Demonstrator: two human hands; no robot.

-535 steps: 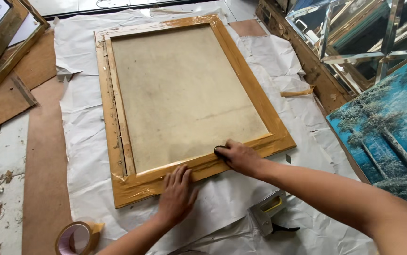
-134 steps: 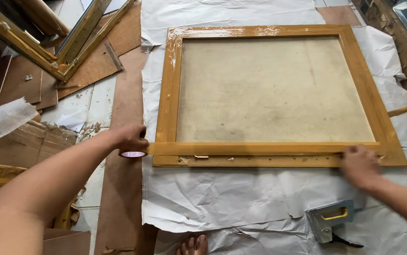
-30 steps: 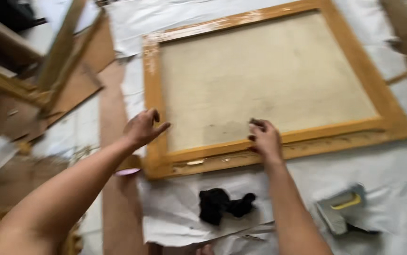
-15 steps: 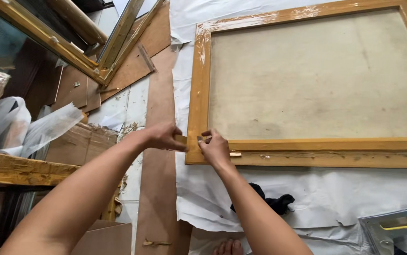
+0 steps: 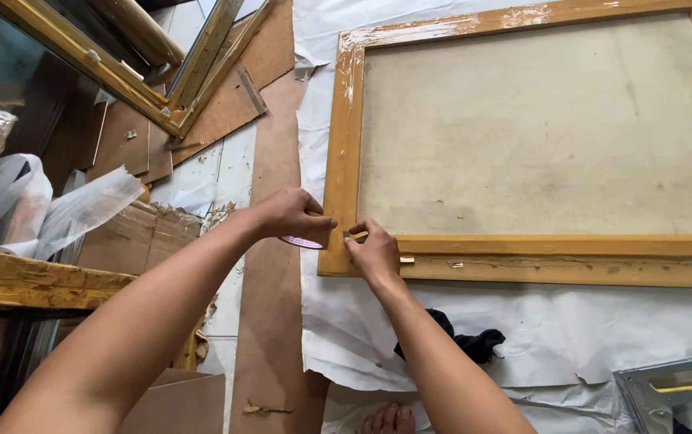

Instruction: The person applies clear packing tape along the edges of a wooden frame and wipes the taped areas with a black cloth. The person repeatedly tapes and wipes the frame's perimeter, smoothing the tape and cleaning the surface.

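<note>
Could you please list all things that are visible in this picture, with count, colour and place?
picture frame: one, yellow-brown wood, face down on the white paper
tape roll: one, pinkish rim, under the left hand at the frame's near-left corner
white paper: sheets, white, under the frame
black cloth: one, black, on the paper below the frame
staple gun: one, grey and yellow, bottom right
spare frames: several, gold-brown, top left
left hand: holds the tape roll
right hand: fingertips on the frame corner

The frame (image 5: 538, 249) lies on paper (image 5: 522, 321), staple gun (image 5: 667, 390) before it, mirrors (image 5: 121, 72) left.
</note>
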